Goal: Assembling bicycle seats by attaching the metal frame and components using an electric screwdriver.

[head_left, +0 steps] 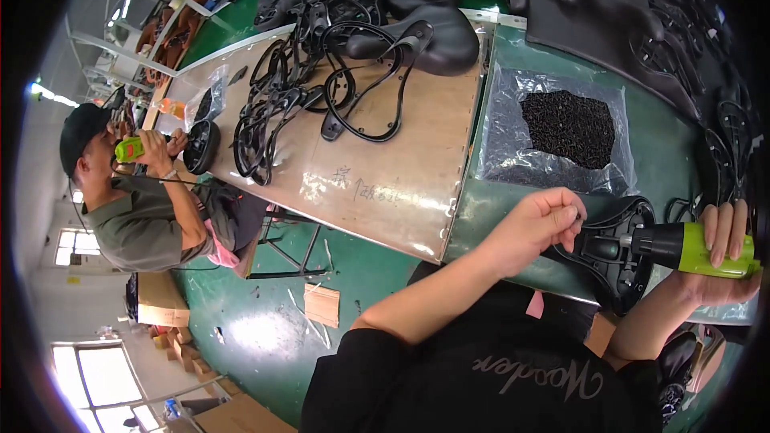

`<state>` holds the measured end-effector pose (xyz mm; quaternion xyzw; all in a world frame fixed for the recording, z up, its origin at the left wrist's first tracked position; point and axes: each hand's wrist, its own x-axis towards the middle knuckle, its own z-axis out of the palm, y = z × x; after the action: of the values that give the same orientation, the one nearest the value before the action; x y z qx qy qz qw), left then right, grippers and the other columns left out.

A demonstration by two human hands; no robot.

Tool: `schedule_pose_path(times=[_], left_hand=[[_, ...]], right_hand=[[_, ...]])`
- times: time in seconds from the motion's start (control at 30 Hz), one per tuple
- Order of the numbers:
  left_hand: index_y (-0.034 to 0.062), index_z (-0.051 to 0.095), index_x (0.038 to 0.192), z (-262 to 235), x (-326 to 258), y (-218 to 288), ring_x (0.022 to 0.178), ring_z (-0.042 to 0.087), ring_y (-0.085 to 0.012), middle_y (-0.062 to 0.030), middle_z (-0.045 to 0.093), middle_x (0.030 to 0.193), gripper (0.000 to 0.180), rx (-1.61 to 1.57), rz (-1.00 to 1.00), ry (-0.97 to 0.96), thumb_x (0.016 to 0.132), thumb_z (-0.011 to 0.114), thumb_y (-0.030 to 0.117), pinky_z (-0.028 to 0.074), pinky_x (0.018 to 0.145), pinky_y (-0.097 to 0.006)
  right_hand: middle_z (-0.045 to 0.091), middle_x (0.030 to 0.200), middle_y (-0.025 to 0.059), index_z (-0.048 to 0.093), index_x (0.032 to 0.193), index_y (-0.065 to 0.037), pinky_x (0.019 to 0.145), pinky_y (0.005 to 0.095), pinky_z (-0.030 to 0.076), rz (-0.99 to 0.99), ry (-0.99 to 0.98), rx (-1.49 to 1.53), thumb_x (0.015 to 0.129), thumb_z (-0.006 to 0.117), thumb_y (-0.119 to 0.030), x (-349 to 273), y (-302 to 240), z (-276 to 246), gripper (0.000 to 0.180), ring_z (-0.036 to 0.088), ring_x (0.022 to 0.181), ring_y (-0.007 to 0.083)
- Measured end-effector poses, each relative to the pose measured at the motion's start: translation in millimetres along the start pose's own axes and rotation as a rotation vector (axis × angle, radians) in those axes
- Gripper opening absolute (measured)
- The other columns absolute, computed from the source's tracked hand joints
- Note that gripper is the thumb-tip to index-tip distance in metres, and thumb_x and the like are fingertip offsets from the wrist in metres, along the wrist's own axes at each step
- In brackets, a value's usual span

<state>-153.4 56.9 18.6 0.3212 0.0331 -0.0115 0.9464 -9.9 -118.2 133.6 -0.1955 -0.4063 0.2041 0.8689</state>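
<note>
My right hand (pixel 726 261) is wrapped round a green and black electric screwdriver (pixel 710 249). The tool lies nearly level, its black nose pointing left at the underside of a black bicycle saddle (pixel 618 293). A metal part sits in the middle of that saddle, beside the tool's tip. Just left of the saddle, my left hand (pixel 544 224) is closed in a pinch; whatever is between the fingertips is too small to make out. Beyond this hand lies a clear plastic bag (pixel 501 148) with a heap of small black screws (pixel 568 128) on it.
Black plastic saddle frames (pixel 365 80) are piled on the brown-topped table (pixel 401 192) to the left. More black saddles (pixel 449 40) crowd the far side. At the left a seated person (pixel 148 200) holds another green screwdriver (pixel 130 149) against a saddle.
</note>
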Motion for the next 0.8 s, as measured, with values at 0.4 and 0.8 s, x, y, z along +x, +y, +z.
schedule_pose_path(times=[0.4, 0.8], left_hand=[[0.0078, 0.049, 0.093, 26, -6, -22, 0.071, 0.043, -0.0074, 0.0011, 0.045, 0.080, 0.016, 0.080, 0.072, 0.032, 0.098, 0.046, 0.023, 0.038, 0.063, -0.020], [0.0075, 0.044, 0.089, 33, 0, -35, 0.069, 0.039, -0.0091, 0.0000, 0.043, 0.079, 0.023, 0.047, 0.093, 0.128, 0.100, 0.040, 0.027, 0.034, 0.061, -0.022]], right_hand=[[0.046, 0.067, 0.0013, 0.035, 0.100, -0.008, 0.055, 0.0242, 0.036, -0.093, 0.158, -0.169, 0.076, 0.070, -0.037, -16, -4, -7, 0.051, 0.046, 0.052, 0.0104], [0.052, 0.069, 0.0029, 0.041, 0.100, -0.007, 0.048, 0.0235, 0.042, -0.274, -0.178, -0.282, 0.077, 0.070, -0.043, -21, 12, 5, 0.052, 0.052, 0.048, 0.0129]])
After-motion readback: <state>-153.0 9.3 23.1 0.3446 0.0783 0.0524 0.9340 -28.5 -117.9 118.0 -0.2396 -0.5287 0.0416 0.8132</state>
